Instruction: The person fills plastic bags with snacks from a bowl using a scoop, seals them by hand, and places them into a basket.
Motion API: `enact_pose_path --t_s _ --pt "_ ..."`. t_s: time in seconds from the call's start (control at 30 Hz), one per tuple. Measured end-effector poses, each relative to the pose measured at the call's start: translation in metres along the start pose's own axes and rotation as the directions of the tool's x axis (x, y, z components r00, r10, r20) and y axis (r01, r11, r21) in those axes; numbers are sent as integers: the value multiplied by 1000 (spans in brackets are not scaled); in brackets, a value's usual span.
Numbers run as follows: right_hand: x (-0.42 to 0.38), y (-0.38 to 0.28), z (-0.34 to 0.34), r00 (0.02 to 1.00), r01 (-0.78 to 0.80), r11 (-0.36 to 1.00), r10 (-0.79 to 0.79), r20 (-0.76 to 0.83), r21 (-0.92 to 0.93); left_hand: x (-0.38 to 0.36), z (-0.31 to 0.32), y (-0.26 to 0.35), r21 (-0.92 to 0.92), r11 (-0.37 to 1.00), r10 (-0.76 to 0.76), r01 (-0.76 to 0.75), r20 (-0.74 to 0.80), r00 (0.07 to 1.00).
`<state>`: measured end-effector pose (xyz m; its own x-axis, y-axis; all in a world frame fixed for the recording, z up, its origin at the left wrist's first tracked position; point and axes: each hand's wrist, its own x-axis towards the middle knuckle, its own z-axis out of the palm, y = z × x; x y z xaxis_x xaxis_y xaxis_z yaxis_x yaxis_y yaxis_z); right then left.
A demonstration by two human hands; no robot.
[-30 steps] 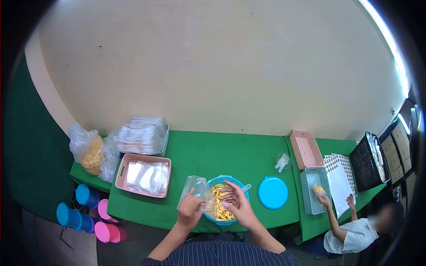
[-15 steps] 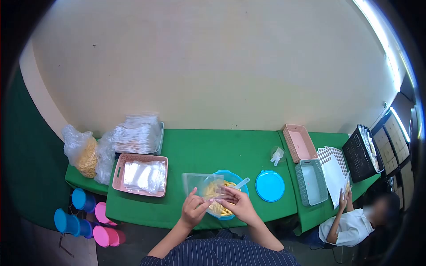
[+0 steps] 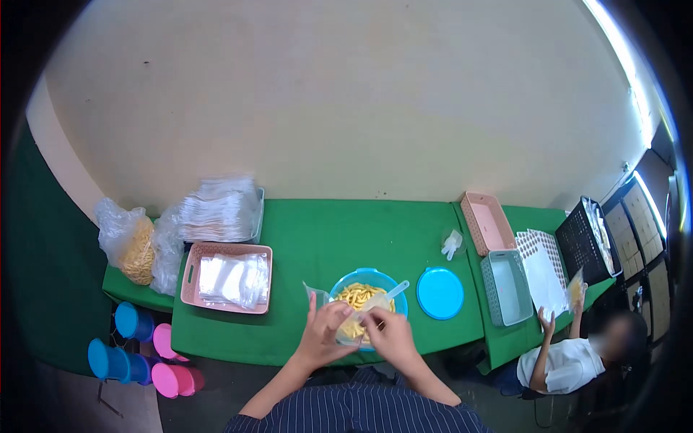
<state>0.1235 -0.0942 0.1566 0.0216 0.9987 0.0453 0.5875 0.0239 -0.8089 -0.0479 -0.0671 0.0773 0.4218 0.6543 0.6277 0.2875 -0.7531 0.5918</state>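
My left hand (image 3: 324, 337) is closed on a clear plastic bag (image 3: 351, 328), holding it over the near left part of a blue bowl (image 3: 367, 273). At the bag's edge my right hand (image 3: 391, 336) pinches with its fingertips; the fingers partly cover the bag. Yellow stick-shaped snack pieces (image 3: 359, 294) fill the bowl, and some show through the film. A scoop with a pale translucent handle (image 3: 398, 290) rests in the bowl, its handle leaning over the right rim.
A blue lid (image 3: 439, 293) lies right of the bowl. To the left stand a pink basket (image 3: 191, 289) of clear bags and a stack of white packets (image 3: 216, 209). Baskets (image 3: 507, 289) stand at right, where a co-worker (image 3: 567, 368) holds a filled packet (image 3: 576, 290).
The bag has swung from lying out flat to the left to a more upright hold between my hands. My left hand has moved right. The co-worker has raised a packet with one hand.
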Motion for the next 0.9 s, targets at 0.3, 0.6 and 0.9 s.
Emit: enact_pose_path --t_s 0.3,0.6,0.9 --pt "20 36 -6 998 -7 923 -20 66 385 33 -21 1 -230 956 -218 183 -139 966" --pt "26 16 15 847 517 854 -504 168 -48 55 -23 16 -860 508 -352 45 -159 922" --pt "29 60 41 987 36 752 78 -144 658 53 -25 23 -880 471 -520 -51 -324 791"
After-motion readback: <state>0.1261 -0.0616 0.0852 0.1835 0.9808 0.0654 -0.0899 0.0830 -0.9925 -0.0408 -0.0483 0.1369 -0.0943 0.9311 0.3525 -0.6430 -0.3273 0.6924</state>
